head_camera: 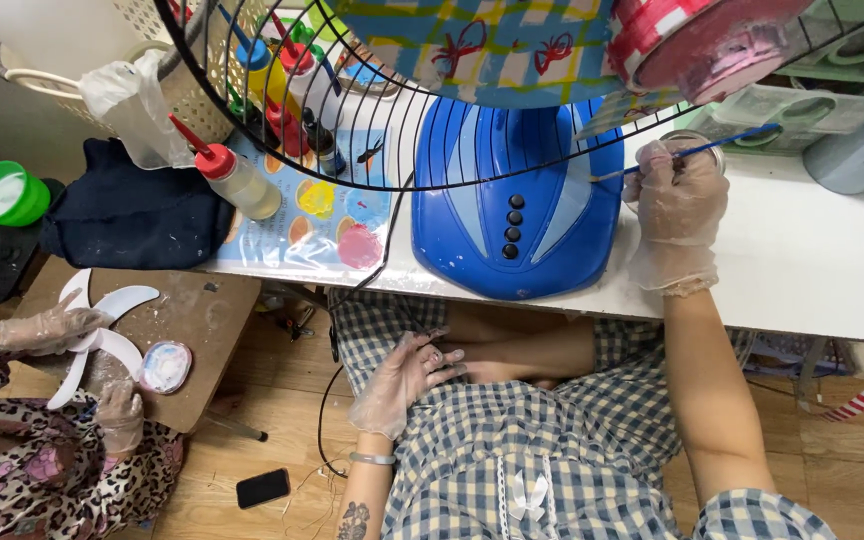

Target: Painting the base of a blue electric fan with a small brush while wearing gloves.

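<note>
Checked blue-and-white fabric fills the bottom of the view, soft and gathered, one small white bow point(527, 497) stitched at its middle, and on it rests the left hand point(407, 380), gloved in thin crinkled clear plastic, fingers spread loose and flat on the lap, gripping nothing. One bracelet point(372, 459) rings that wrist. Up on the white table point(802, 260) the right hand point(677, 205), in a matching glove, pinches one slim blue-handled paintbrush point(692, 152), its bristle end reaching toward the fan. One fan here: glossy blue plastic base point(512, 215) with four round black buttons point(514, 225) in a column, and a black wire cage point(372, 130) curving overhead. Just behind the fingers sits one small round jar point(697, 140), mostly hidden. To the left, one squeeze bottle point(237, 175) with a red nozzle lies tilted on a sheet point(327, 215) dotted with round paint blobs, more bottles crowded behind the wires, too tangled to count. One green scoop point(2, 198) sits far left. Off to the side, another person in a leopard-print sleeve point(12, 470), two gloved hands, holds white curved fan blades point(102, 325) over a brown board point(202, 320). One black phone point(262, 488) lies on the wooden floor.
</note>
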